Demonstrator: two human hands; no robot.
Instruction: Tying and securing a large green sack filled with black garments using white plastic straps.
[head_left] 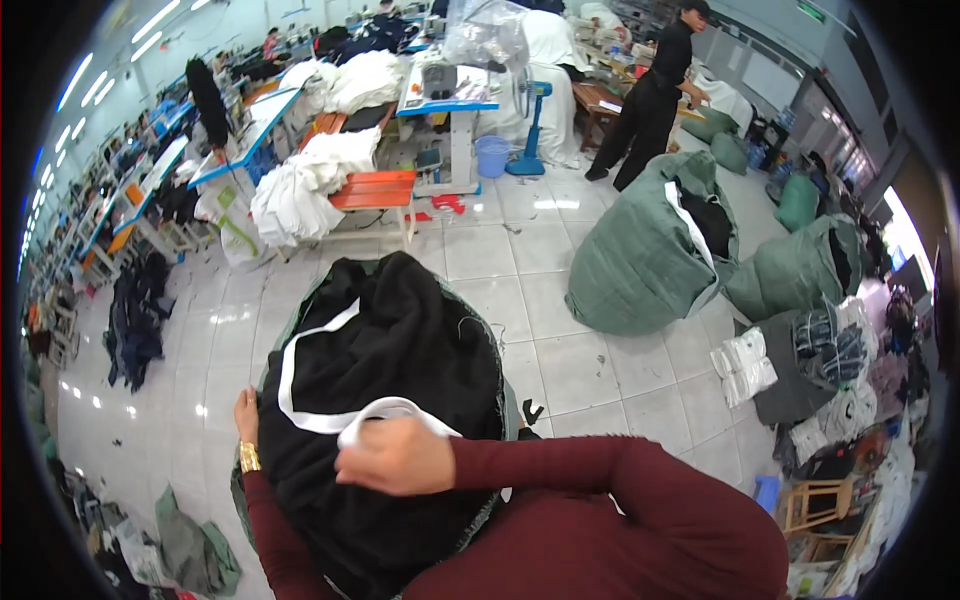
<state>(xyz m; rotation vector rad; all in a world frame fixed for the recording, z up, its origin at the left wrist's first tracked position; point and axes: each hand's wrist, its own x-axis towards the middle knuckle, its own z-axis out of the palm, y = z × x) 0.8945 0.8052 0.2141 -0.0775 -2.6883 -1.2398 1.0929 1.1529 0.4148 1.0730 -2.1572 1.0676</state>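
Observation:
In front of me stands a green woven sack (498, 352) filled with black fabric (420, 310). A white band (288, 375) runs in a loose curve over the black fabric. Its looped end rises beside my right hand (398, 457), whose fingers are closed on it above the pile; the fingertips are partly blurred. At the sack's left side is my left hand (247, 415), its fingers closed at the rim and a gold bracelet at the wrist. Part of that hand's grip is hidden by the sack and fabric.
Another stuffed green sack (640, 250) stands ahead right, with more sacks behind it. White garments (300, 195) lie over an orange bench (375, 190). A person in black (650, 95) stands at the back. Wrapped white bundles (743, 367) lie at right, dark clothes (138, 320) at left.

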